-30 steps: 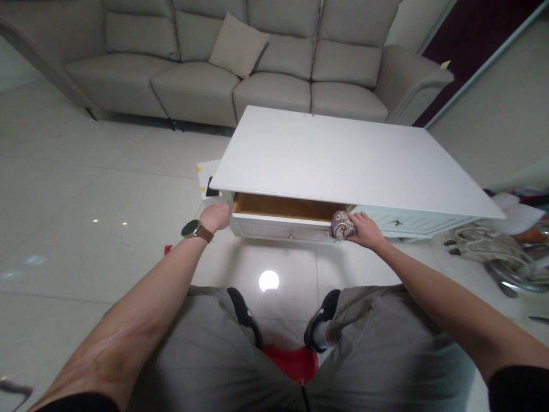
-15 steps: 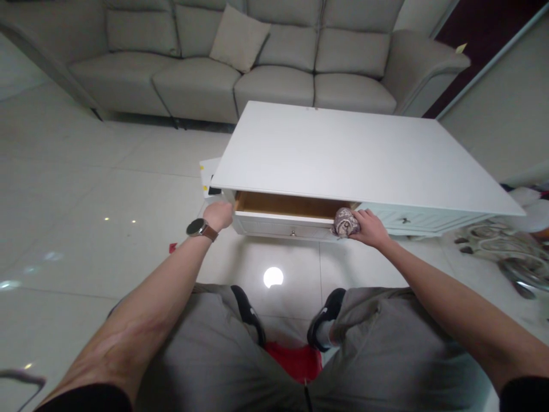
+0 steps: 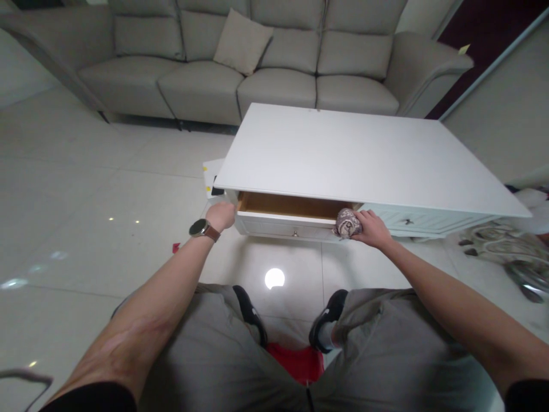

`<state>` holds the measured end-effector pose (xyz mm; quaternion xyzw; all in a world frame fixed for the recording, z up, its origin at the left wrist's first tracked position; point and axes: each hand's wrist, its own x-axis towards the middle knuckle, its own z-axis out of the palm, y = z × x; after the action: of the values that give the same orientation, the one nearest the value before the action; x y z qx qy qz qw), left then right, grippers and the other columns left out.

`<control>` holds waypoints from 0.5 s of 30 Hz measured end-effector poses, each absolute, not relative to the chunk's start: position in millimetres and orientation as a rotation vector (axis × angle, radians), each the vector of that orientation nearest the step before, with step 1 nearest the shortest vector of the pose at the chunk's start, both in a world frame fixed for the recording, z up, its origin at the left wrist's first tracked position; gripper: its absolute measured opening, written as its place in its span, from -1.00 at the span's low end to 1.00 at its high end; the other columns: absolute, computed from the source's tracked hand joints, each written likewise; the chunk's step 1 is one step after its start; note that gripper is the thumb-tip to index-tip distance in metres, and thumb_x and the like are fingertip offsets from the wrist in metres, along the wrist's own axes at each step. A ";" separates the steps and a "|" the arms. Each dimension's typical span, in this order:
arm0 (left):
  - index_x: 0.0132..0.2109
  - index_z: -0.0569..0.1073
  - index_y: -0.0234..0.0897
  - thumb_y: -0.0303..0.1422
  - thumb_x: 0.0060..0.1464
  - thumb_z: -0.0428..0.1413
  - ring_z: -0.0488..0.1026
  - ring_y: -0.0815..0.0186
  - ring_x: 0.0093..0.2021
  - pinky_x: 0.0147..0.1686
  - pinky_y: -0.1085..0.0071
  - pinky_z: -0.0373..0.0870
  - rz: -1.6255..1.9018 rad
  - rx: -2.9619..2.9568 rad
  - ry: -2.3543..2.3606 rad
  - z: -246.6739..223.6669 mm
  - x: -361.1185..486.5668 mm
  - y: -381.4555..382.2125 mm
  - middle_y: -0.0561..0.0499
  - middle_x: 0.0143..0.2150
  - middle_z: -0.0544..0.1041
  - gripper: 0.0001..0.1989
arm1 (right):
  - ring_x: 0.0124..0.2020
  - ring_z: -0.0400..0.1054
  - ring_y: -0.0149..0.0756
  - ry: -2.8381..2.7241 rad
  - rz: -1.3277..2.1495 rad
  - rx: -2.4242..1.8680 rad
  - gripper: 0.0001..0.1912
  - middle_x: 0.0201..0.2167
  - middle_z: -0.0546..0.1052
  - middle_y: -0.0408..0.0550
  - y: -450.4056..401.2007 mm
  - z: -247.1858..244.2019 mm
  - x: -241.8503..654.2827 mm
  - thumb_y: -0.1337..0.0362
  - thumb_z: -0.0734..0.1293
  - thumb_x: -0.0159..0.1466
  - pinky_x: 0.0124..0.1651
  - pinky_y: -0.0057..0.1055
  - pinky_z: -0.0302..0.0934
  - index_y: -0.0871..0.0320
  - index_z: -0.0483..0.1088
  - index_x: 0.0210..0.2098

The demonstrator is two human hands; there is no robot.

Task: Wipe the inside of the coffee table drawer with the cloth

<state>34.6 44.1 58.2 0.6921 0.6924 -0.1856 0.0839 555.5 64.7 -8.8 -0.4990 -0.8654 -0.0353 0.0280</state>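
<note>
A white coffee table point(image 3: 343, 154) stands in front of me, its left drawer point(image 3: 274, 224) pulled partly out, with bare brown wood inside. At the drawer's left end is my left hand point(image 3: 221, 216), its fingers curled and mostly hidden against the table's side; a watch is on the wrist. My right hand point(image 3: 371, 228) is closed on a rolled patterned cloth point(image 3: 348, 223), held at the right end of the drawer front. The right drawer point(image 3: 407, 220) is closed.
Behind the table stands a grey sofa point(image 3: 201, 86) with a beige cushion point(image 3: 242, 43). A white box point(image 3: 210, 171) sits by the table's left side. Bundled items point(image 3: 506, 243) lie on the floor at right. A red object point(image 3: 295, 363) is between my feet.
The whole view has shifted slightly to the right and down. Both hands, the rolled cloth and the drawer keep nearly the same places relative to the table.
</note>
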 end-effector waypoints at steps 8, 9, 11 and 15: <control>0.09 0.57 -0.33 -0.40 0.20 -0.03 0.55 0.01 0.04 0.00 0.24 0.46 -0.554 2.055 2.082 59.9 34.6 43.7 -0.33 0.04 0.60 -0.60 | -0.03 0.25 0.10 -2.674 -0.128 -1.537 -0.18 -0.02 0.47 0.16 66.8 -11.8 557.1 -0.01 0.42 0.14 -0.10 -0.14 0.20 0.16 0.21 0.31; 0.10 0.56 -0.33 -0.41 0.20 -0.03 0.55 0.02 0.04 0.00 0.24 0.47 -0.561 2.057 2.082 60.0 34.6 43.8 -0.33 0.04 0.60 -0.59 | -0.04 0.25 0.10 -2.674 -0.129 -1.536 -0.18 -0.02 0.47 0.16 67.0 -11.8 557.2 -0.01 0.42 0.14 -0.10 -0.14 0.20 0.16 0.21 0.30; 0.10 0.56 -0.34 -0.44 0.18 -0.05 0.55 0.01 0.04 -0.02 0.25 0.48 -0.574 2.061 2.082 59.8 34.4 44.0 -0.33 0.04 0.60 -0.58 | -0.04 0.25 0.11 -2.676 -0.130 -1.531 -0.18 -0.01 0.47 0.16 67.2 -11.6 557.3 -0.01 0.42 0.13 -0.09 -0.13 0.20 0.16 0.21 0.30; 0.10 0.56 -0.33 -0.47 0.17 -0.08 0.56 0.02 0.03 -0.04 0.24 0.49 -0.582 2.086 2.073 58.8 34.1 44.0 -0.32 0.04 0.60 -0.55 | -0.03 0.25 0.12 -2.680 -0.117 -1.523 -0.19 0.00 0.47 0.17 66.5 -9.7 556.3 0.00 0.42 0.14 -0.09 -0.12 0.21 0.14 0.20 0.30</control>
<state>34.1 44.0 58.8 0.6939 0.6898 -0.1936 0.0718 556.3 66.5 -9.7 -0.4936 -0.8684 -0.0379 0.0286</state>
